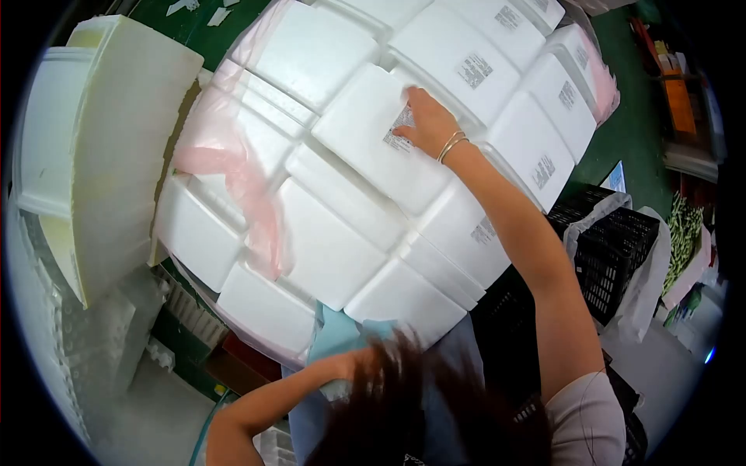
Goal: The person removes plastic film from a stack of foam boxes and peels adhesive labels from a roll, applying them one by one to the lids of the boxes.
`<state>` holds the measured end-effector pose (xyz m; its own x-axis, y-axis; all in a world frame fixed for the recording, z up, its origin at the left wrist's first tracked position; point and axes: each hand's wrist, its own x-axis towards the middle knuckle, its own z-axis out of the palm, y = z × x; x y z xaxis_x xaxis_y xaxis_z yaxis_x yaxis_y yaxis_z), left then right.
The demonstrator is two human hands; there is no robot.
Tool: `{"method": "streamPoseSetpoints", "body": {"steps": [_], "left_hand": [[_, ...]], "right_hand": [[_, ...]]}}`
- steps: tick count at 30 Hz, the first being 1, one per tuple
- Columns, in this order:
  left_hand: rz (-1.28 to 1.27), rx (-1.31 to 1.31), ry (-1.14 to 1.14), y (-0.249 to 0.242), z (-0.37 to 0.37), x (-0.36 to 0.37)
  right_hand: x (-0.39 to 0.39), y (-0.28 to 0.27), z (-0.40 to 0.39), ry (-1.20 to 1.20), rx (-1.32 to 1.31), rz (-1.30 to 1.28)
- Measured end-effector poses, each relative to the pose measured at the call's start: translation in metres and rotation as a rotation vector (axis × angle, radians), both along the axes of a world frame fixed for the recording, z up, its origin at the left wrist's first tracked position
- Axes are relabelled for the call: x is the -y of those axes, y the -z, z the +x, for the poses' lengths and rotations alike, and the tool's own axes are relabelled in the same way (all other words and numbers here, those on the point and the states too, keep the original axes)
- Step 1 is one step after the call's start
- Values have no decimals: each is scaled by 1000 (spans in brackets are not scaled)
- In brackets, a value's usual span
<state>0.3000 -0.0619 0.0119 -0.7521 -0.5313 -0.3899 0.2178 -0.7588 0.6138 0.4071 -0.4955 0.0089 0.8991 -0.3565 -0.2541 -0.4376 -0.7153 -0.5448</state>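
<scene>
A big bundle of white boxes (334,233) in clear and pink plastic wrap fills the middle of the view. My right hand (429,124) reaches across it and rests on one white box (365,140), with thumb and fingers apart beside a dark printed label (402,128). Close to my body, my left hand (364,365) is at a light blue cloth or sheet (336,332) by the bundle's near edge. Dark hair falls over the left fingers, so their grip is hidden.
Cream foam panels (128,147) stand at the left, above bubble wrap (109,334). To the right are black plastic crates (614,248) with a white bag over the rim. Orange objects (680,101) lie at the far right. White scraps (220,15) dot the green floor.
</scene>
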Motion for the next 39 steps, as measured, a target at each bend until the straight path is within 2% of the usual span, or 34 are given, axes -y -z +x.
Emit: {"method": "streamPoseSetpoints", "body": {"steps": [2,3,5,6,7,9,11,12,13,15,16,17,19,20,21,22,23,24,25,26,28,29,31,32,33,35,36,37,39], "left_hand": [[-28,17,18,-2,1,-4],[-41,29,24,-5,2,-4],[-35,92,35,-16,10,0],[48,163,15,-31,17,7],[93,181,12,-38,20,10],[133,250,-4,-57,35,24],[138,288,-63,-66,46,31],[147,329,-122,-71,53,35],[150,336,-124,-77,63,39],[72,417,-199,-96,83,56],[128,405,-169,-115,97,73],[176,372,-301,-130,103,78],[16,558,-313,-149,114,91],[33,555,-447,-158,115,94],[21,577,-464,-171,120,102],[44,649,-523,-186,127,113],[72,717,-579,-200,133,122],[41,790,-606,-211,142,132],[13,861,-623,-223,152,141],[44,891,-670,-235,158,147],[70,887,-780,-251,168,160],[59,892,-773,-254,173,165],[-81,1054,-786,-252,184,176],[-105,1039,-765,-253,193,181],[-110,1023,-756,-245,204,180],[-271,834,-643,-222,229,178],[-196,692,-593,-219,241,177],[-185,729,-508,-216,251,174],[-107,622,-588,-201,265,163]], "right_hand": [[-3,-3,0,273,133,-261],[4,0,-2,274,131,-263],[23,14,-9,483,122,-296],[24,23,-14,506,198,-431],[18,17,-16,507,200,-435],[-7,2,-19,486,277,16],[-21,-11,-15,429,39,697],[-20,-13,-11,480,-163,1019],[-12,-1,-10,475,-159,1024],[11,28,-13,753,21,1657],[15,25,-15,813,138,1795],[13,25,-16,810,141,1800],[4,29,-13,979,288,1632],[-11,32,-15,1035,512,1567],[-23,43,-21,993,569,1559],[-42,41,-22,914,480,1313],[-57,55,-28,565,451,956],[-73,27,-25,270,407,439],[-88,-13,-23,381,297,685],[-95,-49,-26,417,337,904],[-86,-119,-38,-63,361,1046],[-84,-165,-42,-178,175,1017],[-67,-218,-42,-378,-109,890],[-61,-224,-41,-365,-108,878],[-59,-227,-42,-296,30,800],[-52,-227,-41,-169,186,690],[-47,-224,-36,-139,222,677],[-46,-221,-31,-18,125,660],[-59,-210,-14,-74,154,348]]}}
